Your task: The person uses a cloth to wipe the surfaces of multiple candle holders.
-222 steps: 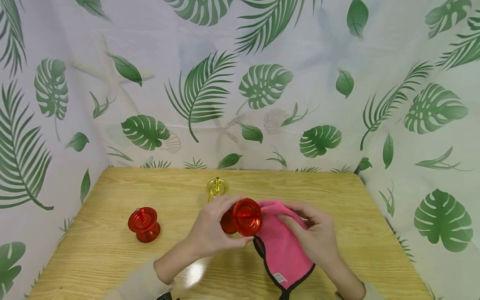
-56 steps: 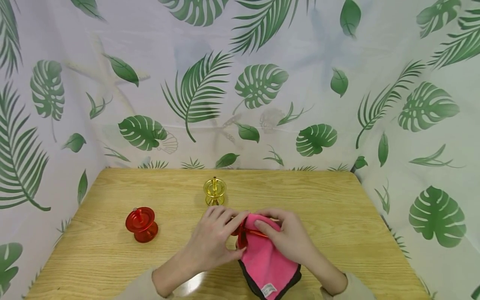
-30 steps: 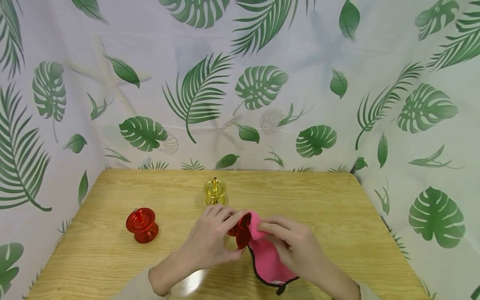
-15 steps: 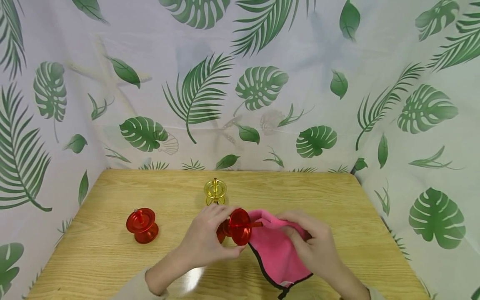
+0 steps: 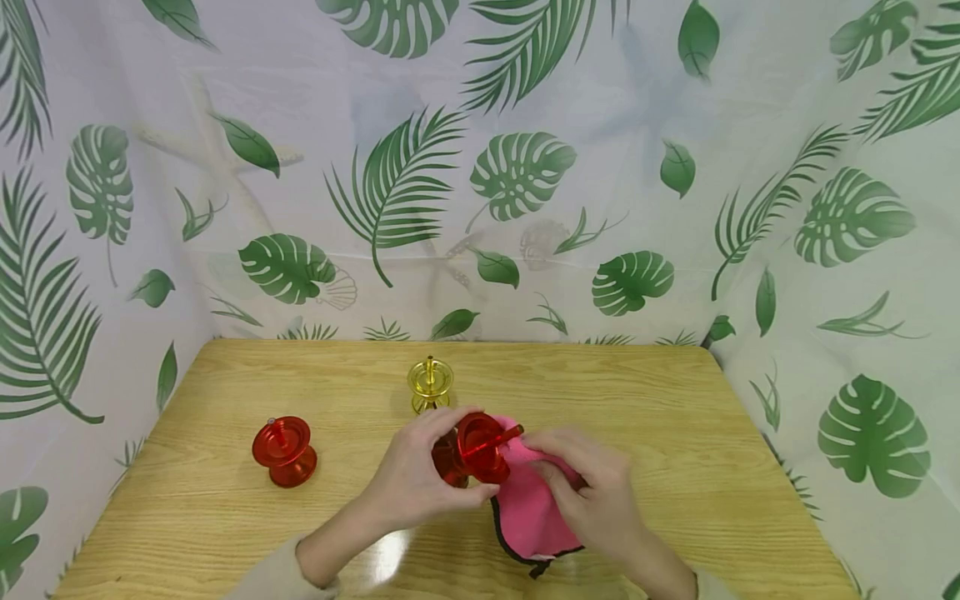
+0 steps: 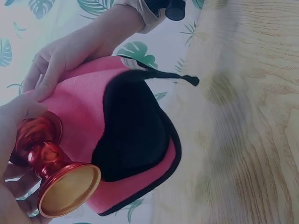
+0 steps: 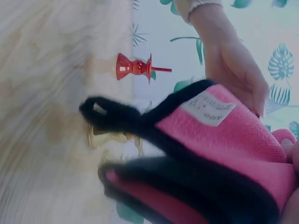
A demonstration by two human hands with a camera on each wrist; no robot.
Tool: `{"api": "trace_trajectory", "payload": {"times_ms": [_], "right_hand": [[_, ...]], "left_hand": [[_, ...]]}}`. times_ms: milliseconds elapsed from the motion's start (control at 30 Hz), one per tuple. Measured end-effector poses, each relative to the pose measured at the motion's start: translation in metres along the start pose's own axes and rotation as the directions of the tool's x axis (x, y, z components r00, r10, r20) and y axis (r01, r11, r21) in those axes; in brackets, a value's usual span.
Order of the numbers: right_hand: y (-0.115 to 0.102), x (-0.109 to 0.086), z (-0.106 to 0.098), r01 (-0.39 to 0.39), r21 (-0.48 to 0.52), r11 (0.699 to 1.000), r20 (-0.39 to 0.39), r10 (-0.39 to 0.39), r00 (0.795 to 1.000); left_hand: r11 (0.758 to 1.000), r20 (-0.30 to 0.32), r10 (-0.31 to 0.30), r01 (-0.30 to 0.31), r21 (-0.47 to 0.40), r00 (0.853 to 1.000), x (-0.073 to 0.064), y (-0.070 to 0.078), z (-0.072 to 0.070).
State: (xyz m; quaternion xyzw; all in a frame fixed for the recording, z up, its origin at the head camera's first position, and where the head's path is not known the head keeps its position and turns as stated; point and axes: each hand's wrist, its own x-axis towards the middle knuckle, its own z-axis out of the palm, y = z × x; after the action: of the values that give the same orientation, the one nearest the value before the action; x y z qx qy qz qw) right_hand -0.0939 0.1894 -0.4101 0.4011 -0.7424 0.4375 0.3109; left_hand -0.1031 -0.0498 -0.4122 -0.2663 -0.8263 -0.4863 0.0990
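Observation:
My left hand (image 5: 408,475) grips a red metal candle holder (image 5: 474,432), tilted so its dish and central spike face right. In the left wrist view its pale gold underside shows below the narrow red waist. A pink cloth (image 5: 528,521) with black edging hangs from my right hand (image 5: 600,496), which pinches its upper part close to the spike. The right wrist view shows the cloth's white label (image 7: 208,108), black loop and dark reverse side. Part of the candle holder's body is hidden behind the left fingers.
A second red candle holder (image 5: 287,450) stands upright on the wooden table (image 5: 600,379) at the left. Behind my left hand stands a gold candle holder (image 5: 431,379). A leaf-patterned curtain (image 5: 540,283) rises along the table's back and sides.
Earlier the cloth was wrapped over the dish and spike; it then came away to the right. Now the cloth is back close to the spike, and the dish has turned more upward.

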Motion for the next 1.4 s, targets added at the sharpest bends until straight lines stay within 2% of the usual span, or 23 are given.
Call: {"api": "trace_trajectory", "payload": {"times_ms": [200, 267, 367, 467, 533, 600, 700, 800, 867, 967, 1100, 1167, 1267, 1400], "right_hand": [[0.000, -0.001, 0.010, 0.184, -0.158, 0.970, 0.021, -0.183, 0.983], [-0.002, -0.001, 0.011, 0.210, -0.188, 0.960, 0.046, -0.205, 0.978], [-0.005, 0.000, 0.011, 0.208, -0.213, 0.955, 0.091, -0.193, 0.977], [-0.010, 0.000, 0.011, 0.165, -0.224, 0.960, 0.119, -0.141, 0.983], [-0.012, 0.000, 0.012, 0.115, -0.225, 0.968, 0.128, -0.088, 0.988], [-0.015, 0.001, 0.012, 0.053, -0.221, 0.974, 0.137, -0.022, 0.990], [-0.019, 0.004, 0.013, -0.046, -0.197, 0.979, 0.146, 0.076, 0.986], [-0.022, 0.006, 0.014, -0.099, -0.169, 0.981, 0.137, 0.122, 0.983], [-0.022, 0.007, 0.014, -0.105, -0.165, 0.981, 0.133, 0.128, 0.983], [-0.022, 0.007, 0.013, -0.077, -0.194, 0.978, 0.141, 0.106, 0.984], [-0.020, 0.005, 0.013, 0.019, -0.244, 0.970, 0.145, 0.017, 0.989], [-0.019, 0.004, 0.013, 0.071, -0.254, 0.965, 0.132, -0.038, 0.991], [-0.017, 0.002, 0.014, 0.123, -0.261, 0.957, 0.104, -0.098, 0.990], [-0.015, 0.000, 0.009, 0.109, -0.276, 0.955, 0.067, -0.094, 0.993]], "left_hand": [[0.998, 0.013, 0.047, -0.047, -0.030, 0.999, 0.001, -0.001, 0.003], [0.997, 0.033, 0.057, -0.055, -0.045, 0.998, 0.001, -0.001, 0.004], [0.997, 0.055, 0.072, -0.070, -0.030, 0.996, 0.001, -0.001, 0.004], [0.993, 0.055, 0.107, -0.109, 0.035, 0.993, 0.001, 0.000, 0.005], [0.981, 0.039, 0.148, -0.152, 0.118, 0.988, 0.001, 0.000, 0.006], [0.961, 0.021, 0.191, -0.191, 0.202, 0.981, 0.002, 0.000, 0.007], [0.911, -0.008, 0.255, -0.238, 0.336, 0.967, 0.002, 0.000, 0.008], [0.877, -0.022, 0.298, -0.265, 0.401, 0.954, 0.002, 0.000, 0.009], [0.866, -0.027, 0.313, -0.274, 0.418, 0.949, 0.002, -0.001, 0.010], [0.881, -0.027, 0.294, -0.260, 0.396, 0.955, 0.003, 0.000, 0.009], [0.933, -0.014, 0.201, -0.187, 0.306, 0.980, 0.002, 0.002, 0.006], [0.951, -0.006, 0.160, -0.153, 0.269, 0.987, 0.001, 0.004, 0.005], [0.960, 0.004, 0.132, -0.129, 0.248, 0.991, 0.001, 0.005, 0.005], [0.963, 0.010, 0.113, -0.112, 0.245, 0.993, 0.001, 0.005, 0.005]]}}
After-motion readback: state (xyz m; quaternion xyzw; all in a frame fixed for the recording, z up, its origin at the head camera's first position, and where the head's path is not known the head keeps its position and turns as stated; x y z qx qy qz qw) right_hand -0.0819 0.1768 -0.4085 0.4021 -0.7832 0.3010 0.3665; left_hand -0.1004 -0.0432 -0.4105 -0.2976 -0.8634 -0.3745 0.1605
